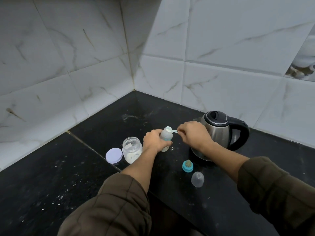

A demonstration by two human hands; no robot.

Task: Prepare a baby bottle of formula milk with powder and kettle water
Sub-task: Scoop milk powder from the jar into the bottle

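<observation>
A small baby bottle (166, 136) stands uncapped on the black counter, and my left hand (154, 140) grips its body. My right hand (192, 135) pinches the handle of a small pale-blue scoop (169, 128), whose bowl is tipped over the bottle's mouth. To the left stands an open glass jar (132, 149) with white formula powder in its bottom. A steel kettle (219, 132) with a black lid and handle stands right behind my right hand.
The jar's pale lilac lid (114, 155) lies flat left of the jar. A teal teat ring (187, 166) and a clear dome cap (197, 179) lie on the counter (51, 176) in front of the kettle. Tiled walls meet in a corner behind. Powder specks dot the counter.
</observation>
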